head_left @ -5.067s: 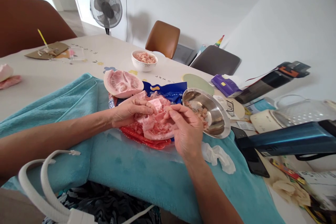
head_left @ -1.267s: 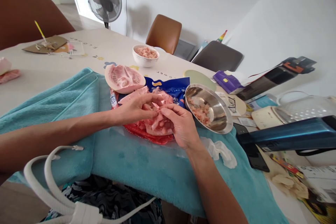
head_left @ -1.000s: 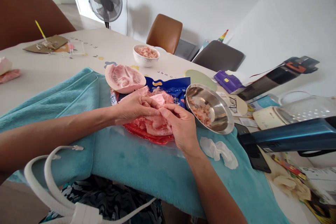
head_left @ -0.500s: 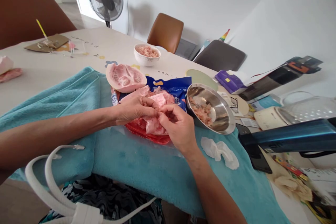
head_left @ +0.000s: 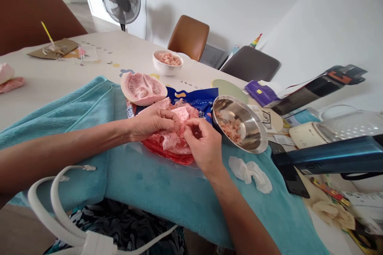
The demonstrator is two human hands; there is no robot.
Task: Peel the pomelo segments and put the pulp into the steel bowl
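Pink pomelo peel and membrane scraps (head_left: 172,143) are heaped on a red and blue plastic bag (head_left: 194,95). Above the heap, my left hand (head_left: 160,119) is closed in a pinch, and my right hand (head_left: 205,141) pinches just beside it. Between the fingertips is a small pink pomelo piece (head_left: 182,128), largely hidden by the fingers. A thick, hollowed pomelo rind (head_left: 144,89) rests behind my left hand. To the right, a tilted steel bowl (head_left: 256,129) holds loose pomelo pulp (head_left: 230,127).
A white bowl (head_left: 168,70) of pulp stands farther back. Crumpled tissue (head_left: 250,173) lies on the teal towel (head_left: 143,183), near a dark phone (head_left: 291,177). A blue bottle (head_left: 338,154) and assorted items crowd the right side. White cords (head_left: 54,211) hang at lower left.
My fingertips have drawn slightly apart, with the left hand shifting a little left and the right hand slightly right. The bowls, rind and bag stay put.
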